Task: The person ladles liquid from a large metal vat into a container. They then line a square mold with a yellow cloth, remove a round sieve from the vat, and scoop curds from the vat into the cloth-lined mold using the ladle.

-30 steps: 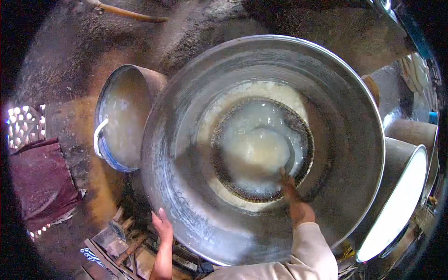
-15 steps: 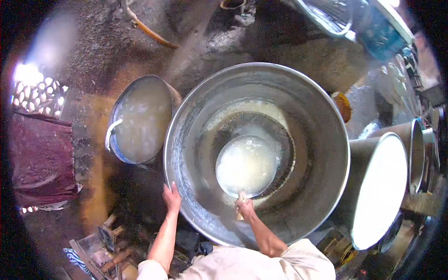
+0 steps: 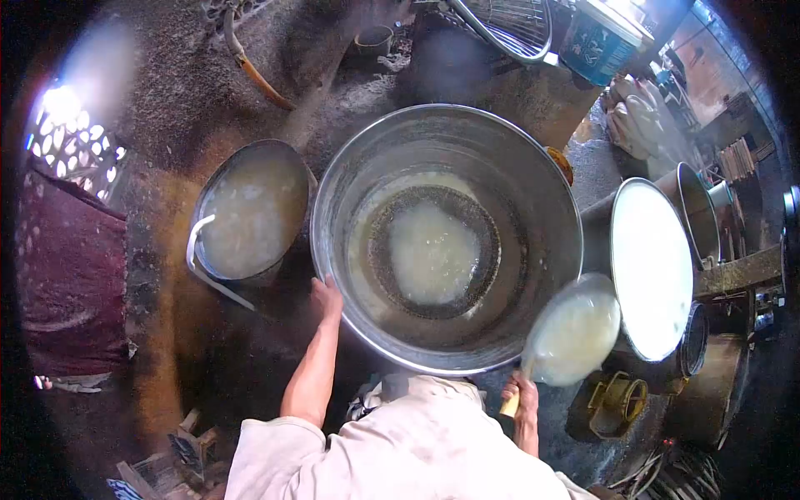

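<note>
A large round metal vat (image 3: 554, 242) stands in the middle, tilted toward me, with cloudy whitish liquid at its bottom. My left hand (image 3: 327, 298) grips its rim at the lower left. In my right hand (image 3: 522, 395) is the pale handle of a big round ladle (image 3: 573, 333), its bowl full of cloudy liquid. The ladle is outside the vat's lower right edge, close to a drum with a bright white surface (image 3: 652, 271). Whether the ladle touches the drum I cannot tell.
To the left stands a bucket (image 3: 252, 212) of cloudy liquid with a white handle. A blue-green pail (image 3: 602, 42) and a wire-rack item (image 3: 508, 25) are at the back right. A yellow metal ring stand (image 3: 618, 406) sits low on the right; a maroon cloth (image 3: 71, 271) hangs left.
My right hand has lifted the ladle out of the vat and swung it right past the rim. My left hand stays at the vat's rim. The view has shifted to the right.
</note>
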The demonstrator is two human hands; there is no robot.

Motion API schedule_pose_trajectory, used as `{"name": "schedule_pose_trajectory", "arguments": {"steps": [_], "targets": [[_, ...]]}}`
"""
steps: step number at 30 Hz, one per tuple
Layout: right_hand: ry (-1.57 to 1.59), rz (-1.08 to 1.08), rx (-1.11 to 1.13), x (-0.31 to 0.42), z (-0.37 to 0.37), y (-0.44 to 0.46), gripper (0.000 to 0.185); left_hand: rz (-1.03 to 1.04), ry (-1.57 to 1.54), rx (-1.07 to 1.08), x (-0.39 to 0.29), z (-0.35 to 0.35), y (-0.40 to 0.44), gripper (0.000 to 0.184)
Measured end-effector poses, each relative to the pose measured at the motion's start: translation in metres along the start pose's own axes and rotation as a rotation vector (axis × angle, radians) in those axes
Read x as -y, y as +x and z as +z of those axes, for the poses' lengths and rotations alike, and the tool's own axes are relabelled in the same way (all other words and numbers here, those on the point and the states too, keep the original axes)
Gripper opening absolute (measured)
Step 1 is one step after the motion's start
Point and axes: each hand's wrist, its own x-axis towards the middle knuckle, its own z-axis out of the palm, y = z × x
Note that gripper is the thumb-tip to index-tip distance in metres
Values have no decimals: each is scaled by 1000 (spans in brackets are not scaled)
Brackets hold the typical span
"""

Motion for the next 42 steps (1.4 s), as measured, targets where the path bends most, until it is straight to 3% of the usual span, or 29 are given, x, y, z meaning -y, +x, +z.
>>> {"name": "schedule_pose_trajectory", "arguments": {"steps": [3, 7, 9, 13, 19, 23, 25, 26, 28, 29, 31, 33, 35, 39, 41, 42], "targets": [[296, 4, 156, 3, -19, -15, 17, -24, -7, 12, -4, -4, 0, 35], [371, -68, 68, 17, -12, -9, 17, -105, -37, 30, -12, -6, -1, 36], [143, -157, -64, 33, 9, 4, 14, -93, -46, 35, -11, -4, 0, 37], [-362, -48, -159, 61, 57, 68, 10, -19, -4, -56, -1, 6, 2, 43], [-1110, -123, -221, 74, 70, 297, 10, -142, 49, 81, -14, -2, 1, 46], [-1684, -468, -249, 114, 109, 429, 34, -76, -13, 30, -1, 4, 4, 47], [-1913, -528, -361, 124, 127, 477, 54, -93, -57, 42, 0, 9, 3, 48], [-1923, -514, -351, 128, 132, 497, 54, -114, -37, 37, -7, 6, 3, 49], [-2192, -351, -260, 133, 132, 529, 86, -157, 10, 53, -13, 2, 2, 50], [-2197, -338, -247, 129, 118, 547, 86, -166, 22, 54, -22, -1, 4, 50], [-2348, -530, -45, 98, 67, 593, 56, -200, -104, 96, -42, -3, 5, 50], [-2217, -452, 159, 64, 30, 606, 55, -227, -71, 92, -30, 2, 3, 50], [-1905, -213, 235, 18, -1, 599, 55, -178, 106, -25, -27, 6, 1, 50], [-1360, 223, 254, -81, -49, 549, 53, -266, 131, 10, -23, 3, 2, 52], [-1375, 516, 189, -134, -63, 520, 53, -183, 145, 4, -32, 3, 4, 51], [-1496, 158, 446, -141, -48, 488, 50, -176, 130, -4, -39, 1, 5, 46]]}}
